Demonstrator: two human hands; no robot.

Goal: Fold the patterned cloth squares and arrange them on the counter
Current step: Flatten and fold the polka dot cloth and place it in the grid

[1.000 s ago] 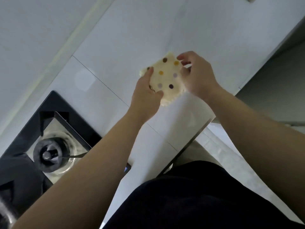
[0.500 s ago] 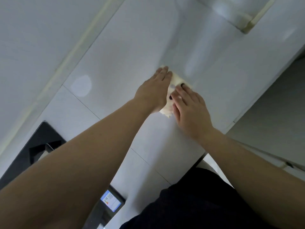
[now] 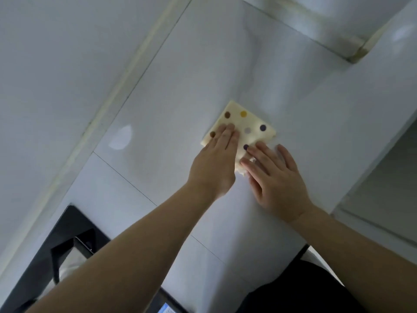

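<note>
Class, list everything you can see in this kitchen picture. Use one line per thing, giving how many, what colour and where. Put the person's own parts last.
polka-dot cloth square: one, cream with brown, yellow, grey and purple dots, lying flat on the counter at centre
counter: one, white tiles with thin joints, running across the middle
wall: one, pale grey-white, upper left behind the counter
hob: one, black, lower left corner, only partly in view
dark garment: one, black, bottom right
left hand: one, fingers straight, pressing the cloth's left part
right hand: one, fingers spread flat, on the cloth's near corner
</note>
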